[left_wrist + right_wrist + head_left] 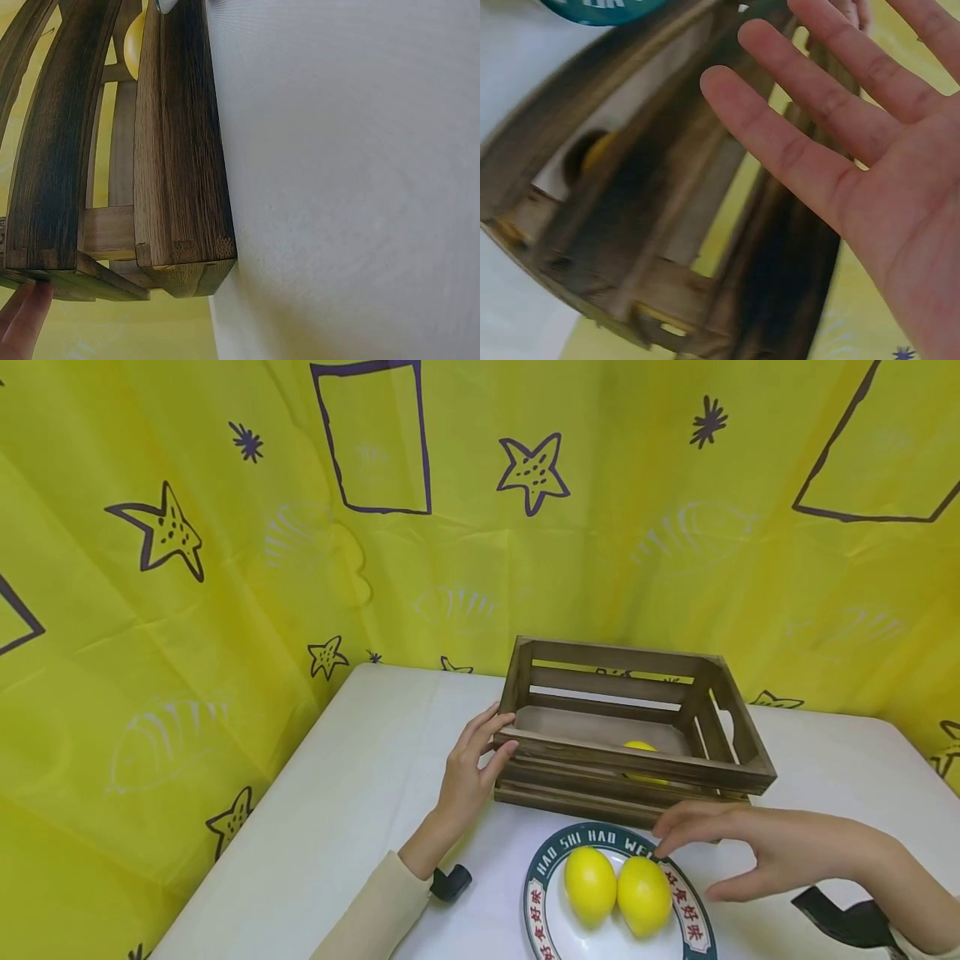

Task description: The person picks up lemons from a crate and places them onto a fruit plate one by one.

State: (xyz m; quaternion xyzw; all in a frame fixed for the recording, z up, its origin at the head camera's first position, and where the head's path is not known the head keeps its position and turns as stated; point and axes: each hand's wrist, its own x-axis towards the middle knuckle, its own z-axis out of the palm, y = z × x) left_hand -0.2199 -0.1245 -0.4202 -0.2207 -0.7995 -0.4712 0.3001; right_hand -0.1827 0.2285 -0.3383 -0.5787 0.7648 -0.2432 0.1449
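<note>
A brown slatted wooden crate [622,768] stands on the table, with a lemon [641,746] inside it, partly hidden by the front slats. My left hand [468,768] holds the crate's front left corner, fingers at the rim and thumb on the front side. In the left wrist view, fingertips [28,319] touch the end of a slat. Two lemons [590,887] lie side by side on a round plate [534,881] with a green patterned rim. My right hand [772,843], fingers apart and holding nothing, hovers by the plate's right edge, in front of the crate.
A white-covered table [300,827] carries the crate and plate. Behind it hangs a yellow curtain [465,560] with starfish drawings, close to the crate's back. Dark straps [452,883] show at both wrists.
</note>
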